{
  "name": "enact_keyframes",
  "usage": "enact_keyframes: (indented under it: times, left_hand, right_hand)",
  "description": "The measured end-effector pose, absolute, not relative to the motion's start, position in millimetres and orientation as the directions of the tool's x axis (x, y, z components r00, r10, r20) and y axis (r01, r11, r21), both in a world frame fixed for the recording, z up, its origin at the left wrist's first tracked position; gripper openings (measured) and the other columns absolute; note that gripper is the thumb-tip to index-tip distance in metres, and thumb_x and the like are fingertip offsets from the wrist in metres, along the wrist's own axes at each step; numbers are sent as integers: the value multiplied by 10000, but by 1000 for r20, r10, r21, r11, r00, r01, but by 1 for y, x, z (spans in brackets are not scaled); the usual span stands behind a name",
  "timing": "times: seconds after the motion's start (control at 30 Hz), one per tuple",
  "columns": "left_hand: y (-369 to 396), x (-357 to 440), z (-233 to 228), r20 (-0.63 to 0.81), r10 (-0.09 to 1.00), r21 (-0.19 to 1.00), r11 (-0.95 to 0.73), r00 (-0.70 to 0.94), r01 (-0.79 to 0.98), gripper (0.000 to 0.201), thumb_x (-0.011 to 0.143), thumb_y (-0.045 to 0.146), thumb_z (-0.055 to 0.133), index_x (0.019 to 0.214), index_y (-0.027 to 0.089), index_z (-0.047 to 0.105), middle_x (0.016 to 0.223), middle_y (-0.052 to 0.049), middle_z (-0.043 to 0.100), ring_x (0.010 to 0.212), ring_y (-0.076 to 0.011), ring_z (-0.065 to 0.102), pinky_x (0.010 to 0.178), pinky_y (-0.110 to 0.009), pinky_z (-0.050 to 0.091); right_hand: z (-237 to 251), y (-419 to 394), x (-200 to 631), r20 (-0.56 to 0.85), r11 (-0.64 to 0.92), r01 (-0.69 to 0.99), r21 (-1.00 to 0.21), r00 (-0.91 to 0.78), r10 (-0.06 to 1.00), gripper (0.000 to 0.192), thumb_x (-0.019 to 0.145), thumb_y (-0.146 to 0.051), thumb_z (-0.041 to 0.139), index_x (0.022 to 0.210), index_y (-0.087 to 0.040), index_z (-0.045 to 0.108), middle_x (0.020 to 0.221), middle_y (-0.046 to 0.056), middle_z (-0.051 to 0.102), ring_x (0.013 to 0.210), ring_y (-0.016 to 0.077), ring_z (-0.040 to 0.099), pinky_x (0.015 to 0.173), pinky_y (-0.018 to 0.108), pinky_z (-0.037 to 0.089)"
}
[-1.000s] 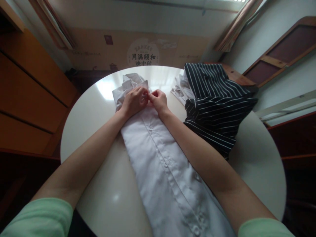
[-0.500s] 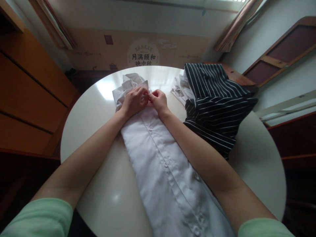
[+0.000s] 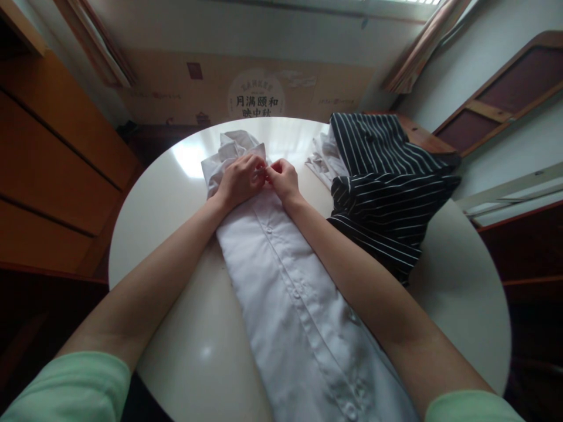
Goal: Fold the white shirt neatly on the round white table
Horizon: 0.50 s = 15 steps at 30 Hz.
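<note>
A white button-up shirt [image 3: 264, 281] lies lengthwise on the round white table [image 3: 185, 328], its collar end at the far side and its row of buttons facing up. Near the collar [image 3: 237, 146], my left hand [image 3: 244, 179] is closed in a pinch on the shirt's front edge. My right hand [image 3: 284, 179] meets it fingertip to fingertip, also pinching the fabric there. Whatever small part lies between the fingertips is hidden. Further down the placket, several buttons show, each sitting on the front strip.
Black-and-white striped clothing [image 3: 382, 205] lies heaped on the table's right side, with crumpled white cloth [image 3: 325, 155] beside it. Behind the table stands a printed cardboard panel [image 3: 299, 88]. A wooden cabinet [image 3: 53, 176] is at the left.
Both hands keep their pinch at the collar with hardly any visible motion. The whole view has shifted very slightly.
</note>
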<state>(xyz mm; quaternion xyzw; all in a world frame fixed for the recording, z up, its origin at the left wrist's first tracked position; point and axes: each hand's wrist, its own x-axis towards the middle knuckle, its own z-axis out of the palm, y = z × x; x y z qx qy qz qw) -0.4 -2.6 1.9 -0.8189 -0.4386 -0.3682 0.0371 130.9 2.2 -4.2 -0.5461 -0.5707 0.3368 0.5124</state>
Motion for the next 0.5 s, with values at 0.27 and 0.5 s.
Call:
enact_keyframes:
  times: [0.27,0.5]
  left_hand:
    - [-2,0,2,645,683,263,-621,344,739,125,747,169,540,869,180,564,913,-57,641,832,-193,593,711,-291,443]
    - [-3,0,3,637,688,259,-615,348,744,122,747,166,536,865,180,563,917,-56,640,829,-191,590,718,-293,445]
  right_hand:
    - [-3,0,130,212,171,284,-943,121,970,207,713,-294,585,637,-182,428,602,-56,473,629,81,479,657,224,401]
    - [-3,0,130,201,159,296,-942,117,973,200,719,-288,579,642,-184,426,605,-54,478,609,78,472,648,225,409]
